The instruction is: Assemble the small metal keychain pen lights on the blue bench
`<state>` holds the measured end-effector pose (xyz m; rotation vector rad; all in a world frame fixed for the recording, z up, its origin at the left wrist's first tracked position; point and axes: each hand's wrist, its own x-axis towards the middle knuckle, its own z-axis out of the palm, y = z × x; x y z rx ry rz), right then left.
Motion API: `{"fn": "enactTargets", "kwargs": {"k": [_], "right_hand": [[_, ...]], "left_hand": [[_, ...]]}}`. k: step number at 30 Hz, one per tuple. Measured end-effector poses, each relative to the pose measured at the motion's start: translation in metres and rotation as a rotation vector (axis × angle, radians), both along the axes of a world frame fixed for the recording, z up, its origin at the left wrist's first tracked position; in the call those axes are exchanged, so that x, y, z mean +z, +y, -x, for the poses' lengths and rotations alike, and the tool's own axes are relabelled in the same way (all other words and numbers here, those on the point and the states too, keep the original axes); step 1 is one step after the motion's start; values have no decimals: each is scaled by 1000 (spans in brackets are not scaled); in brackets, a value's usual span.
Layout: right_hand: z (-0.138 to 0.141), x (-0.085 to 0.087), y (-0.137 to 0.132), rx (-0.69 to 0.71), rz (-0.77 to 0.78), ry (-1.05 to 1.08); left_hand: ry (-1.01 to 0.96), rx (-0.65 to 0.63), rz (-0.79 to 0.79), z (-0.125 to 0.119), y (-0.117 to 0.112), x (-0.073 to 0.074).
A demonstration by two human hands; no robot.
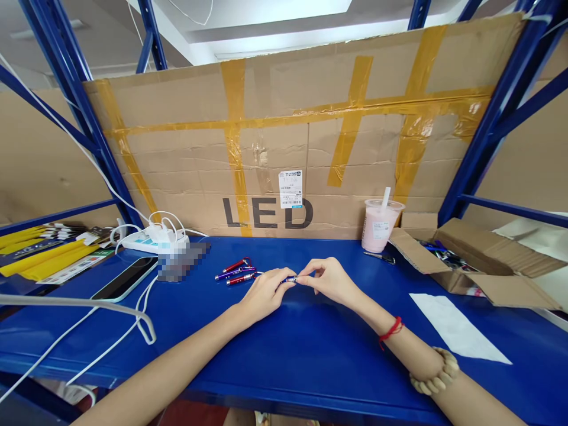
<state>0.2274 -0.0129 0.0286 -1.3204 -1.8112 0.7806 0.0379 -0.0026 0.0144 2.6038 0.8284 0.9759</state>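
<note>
my left hand (266, 291) and right hand (326, 280) are pinching a slim metallic tube (290, 280) between them, the left gripping one end, the right fingertips holding the other. it's sitting low over the blue tabletop (293, 349). just left of the grip, red penlights (242, 279) and a purple penlight (233, 273) are lying; beyond it, rightward, a pink drink cup (378, 231) is standing.

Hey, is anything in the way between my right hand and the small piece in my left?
No, nothing visible stands between them. The fingertips of your right hand are right at one end of the small piece, and your left hand holds the other.
</note>
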Motion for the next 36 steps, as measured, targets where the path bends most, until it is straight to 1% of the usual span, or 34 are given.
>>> {"fn": "enactTargets", "kwargs": {"k": [6, 9, 11, 14, 18, 23, 30, 36], "right_hand": [[6, 6, -5, 1, 256, 285], [8, 10, -7, -10, 360, 356], [8, 11, -8, -21, 386, 364], [7, 11, -7, -34, 387, 363], [6, 12, -6, -28, 354, 341], [5, 11, -4, -31, 289, 308], [5, 7, -1, -16, 261, 316], [5, 10, -3, -4, 253, 334]], "left_hand": [[-35, 26, -218, -1, 1, 3], [-32, 34, -297, 0, 1, 5], [-44, 33, -319, -1, 2, 6], [-58, 27, -314, -1, 2, 5], [-58, 21, -240, -3, 2, 5], [-113, 20, -168, -5, 1, 5], [-112, 43, -147, -6, 2, 5], [-126, 43, -115, -6, 4, 4]]}}
